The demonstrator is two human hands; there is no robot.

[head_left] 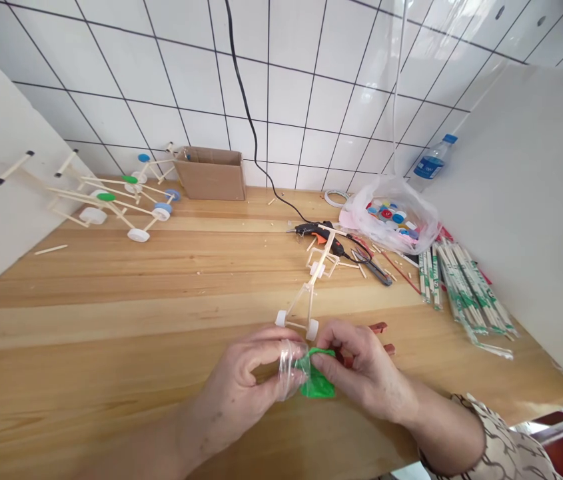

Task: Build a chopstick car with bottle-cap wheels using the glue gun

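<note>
A white tiled wall with dark grout lines closes the far side; a pale wooden worktop runs toward the near edge between white side panels. A black cord hangs down the wall to the worktop.

The hands are at the near centre. The fingers of the left hand are partly closed—thumb below, the other fingers above—around a clear plastic piece. The right hand has its thumb and forefinger pinched together on a green piece, which meets the clear piece; whether one sits inside the other cannot be told. A red-handled tool lies partly hidden behind the right hand.

Just beyond the hands stands a stick model with white wheels. At its far end are a black glue gun with an orange trigger, and, to the right, a gripping tool among loose stick pieces.

Far left: wheeled stick models with green and blue discs, beside an open cardboard box.

Far right: a clear bag of coloured caps, a tape roll to its left, a blue-labelled bottle behind it—and wrapped stick bundles nearer.
</note>
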